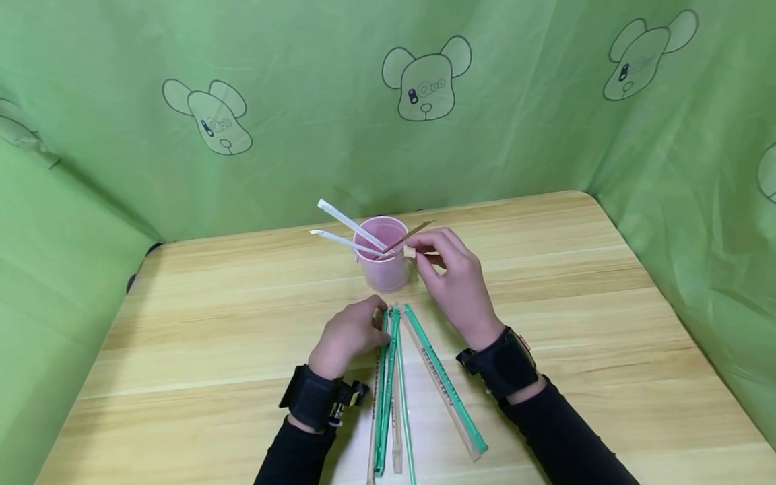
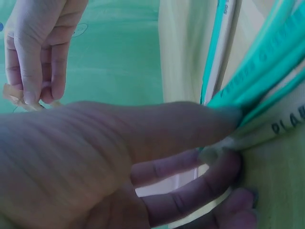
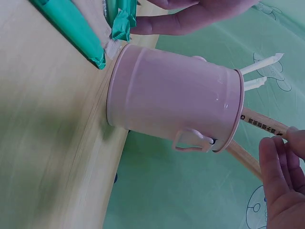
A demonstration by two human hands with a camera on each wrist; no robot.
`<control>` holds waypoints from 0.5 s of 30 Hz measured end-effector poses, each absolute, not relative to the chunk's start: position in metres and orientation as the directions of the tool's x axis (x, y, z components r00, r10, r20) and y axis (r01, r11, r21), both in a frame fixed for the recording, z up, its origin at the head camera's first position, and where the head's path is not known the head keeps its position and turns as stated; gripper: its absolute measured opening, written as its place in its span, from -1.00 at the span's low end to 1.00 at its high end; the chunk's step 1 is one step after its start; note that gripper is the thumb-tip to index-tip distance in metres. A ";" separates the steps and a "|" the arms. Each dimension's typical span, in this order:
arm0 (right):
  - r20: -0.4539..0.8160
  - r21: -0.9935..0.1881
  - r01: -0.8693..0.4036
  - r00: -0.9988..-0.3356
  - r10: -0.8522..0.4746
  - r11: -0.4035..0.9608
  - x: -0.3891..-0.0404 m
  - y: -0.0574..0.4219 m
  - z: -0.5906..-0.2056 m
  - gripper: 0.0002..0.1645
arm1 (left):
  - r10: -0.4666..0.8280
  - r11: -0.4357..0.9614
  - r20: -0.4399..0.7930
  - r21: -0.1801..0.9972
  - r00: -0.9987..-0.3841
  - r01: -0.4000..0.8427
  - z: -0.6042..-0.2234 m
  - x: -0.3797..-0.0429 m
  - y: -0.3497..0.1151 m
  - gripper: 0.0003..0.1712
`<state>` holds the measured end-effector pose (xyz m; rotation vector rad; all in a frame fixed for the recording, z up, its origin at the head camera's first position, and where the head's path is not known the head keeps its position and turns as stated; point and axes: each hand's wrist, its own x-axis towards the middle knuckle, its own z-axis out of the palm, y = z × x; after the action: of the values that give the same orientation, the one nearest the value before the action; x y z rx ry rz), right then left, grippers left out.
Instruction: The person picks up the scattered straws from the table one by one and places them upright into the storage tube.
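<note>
A pink bucket (image 1: 384,271) stands upright near the table's back edge. Two white-wrapped straws (image 1: 348,221) lean out of it to the left, and a brown straw (image 1: 417,229) leans right. At its right rim my right hand (image 1: 453,283) pinches a paper-wrapped straw (image 3: 262,123) with dark print, whose lower end is hidden inside the bucket. In front of the bucket, my left hand (image 1: 348,333) grips the far ends of a bunch of green and paper-wrapped straws (image 1: 388,397) between thumb and fingers. The fingertips (image 2: 226,164) partly cover those ends.
Apart from the bunch, a green and tan wrapped straw (image 1: 445,380) lies slanted on the wooden table (image 1: 606,323). Green cloth walls (image 1: 321,121) with bear-head drawings rise behind the table and along both sides. The bucket has a small side handle (image 3: 191,142).
</note>
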<state>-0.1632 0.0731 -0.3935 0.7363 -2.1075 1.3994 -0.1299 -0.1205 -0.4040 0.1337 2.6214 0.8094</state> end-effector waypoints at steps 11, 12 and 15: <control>0.581 -0.750 -0.592 -0.803 -0.134 0.295 -0.161 0.079 -0.396 -0.57 | 0.154 0.814 -0.302 0.578 -0.941 -0.052 -0.405 -0.127 -0.121 -0.68; 0.573 -0.755 -0.584 -0.809 -0.132 0.297 -0.161 0.080 -0.396 -0.56 | 0.148 0.812 -0.308 0.580 -0.940 -0.062 -0.405 -0.127 -0.121 -0.71; 0.550 -0.767 -0.565 -0.823 -0.141 0.303 -0.160 0.081 -0.397 -0.56 | 0.152 0.797 -0.315 0.599 -0.937 -0.072 -0.405 -0.126 -0.122 -0.78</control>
<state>-0.1602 0.0807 -0.3967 0.6317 -2.1969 1.5298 -0.1264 -0.1221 -0.4048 0.0605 2.6367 0.8996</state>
